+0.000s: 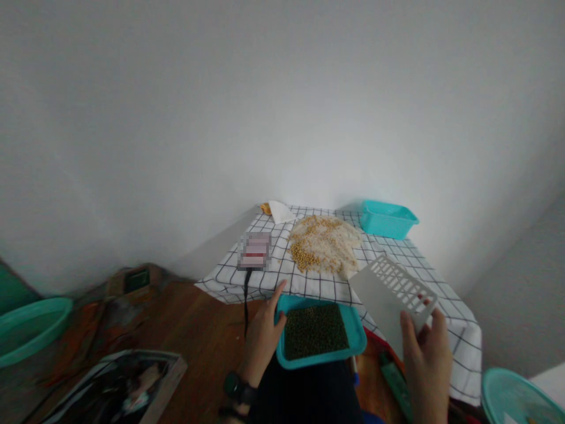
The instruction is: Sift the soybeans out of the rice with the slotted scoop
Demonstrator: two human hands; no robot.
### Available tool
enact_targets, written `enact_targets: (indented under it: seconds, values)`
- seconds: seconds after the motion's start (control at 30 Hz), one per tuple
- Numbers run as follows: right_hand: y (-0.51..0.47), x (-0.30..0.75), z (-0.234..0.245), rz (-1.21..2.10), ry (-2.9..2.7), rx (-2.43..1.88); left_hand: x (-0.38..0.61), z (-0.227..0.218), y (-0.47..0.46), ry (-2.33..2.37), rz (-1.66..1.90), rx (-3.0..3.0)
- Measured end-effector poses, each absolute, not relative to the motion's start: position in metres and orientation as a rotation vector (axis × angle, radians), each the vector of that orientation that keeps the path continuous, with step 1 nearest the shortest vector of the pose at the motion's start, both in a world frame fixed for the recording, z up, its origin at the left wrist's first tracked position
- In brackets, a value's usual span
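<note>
A shallow turquoise tray (357, 335) filled with small dark green beans (315, 331) rests at my lap by the table's front edge. At its left rim is my left hand (266, 327), thumb over the edge and index finger stretched forward; the other fingers are hidden. My right hand (426, 344) grips a white plastic piece (375, 288) with a slotted grid at one end, tilted over the table's front right. Its far corner comes close to a spread of yellow beans and pale grains (324, 244) on the checked cloth (282, 285).
An empty-looking turquoise basket (388, 219) stands at the back right. A blurred pink box (255, 250) with a black strap (246, 300) lies at the left, white paper (280, 212) behind it. A turquoise basin (35, 324) and an open box (163, 359) sit lower left.
</note>
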State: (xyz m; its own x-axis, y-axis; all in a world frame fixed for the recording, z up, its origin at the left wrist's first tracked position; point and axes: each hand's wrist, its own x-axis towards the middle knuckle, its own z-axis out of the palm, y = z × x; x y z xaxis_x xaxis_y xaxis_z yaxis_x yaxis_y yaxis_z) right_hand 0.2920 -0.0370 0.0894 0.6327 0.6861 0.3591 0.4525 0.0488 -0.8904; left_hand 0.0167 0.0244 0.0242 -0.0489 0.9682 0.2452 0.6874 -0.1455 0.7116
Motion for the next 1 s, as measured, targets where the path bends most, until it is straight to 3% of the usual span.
enact_targets:
  seconds: [0.83,1.0]
  values:
    - [-0.050,0.277,0.111,0.110,-0.767,-1.338,0.016,0.024,0.025,1.764,0.998,1.831]
    - [-0.052,0.278,0.106,0.060,-0.861,-1.593,0.017,0.026,0.022,1.758,1.013,1.818]
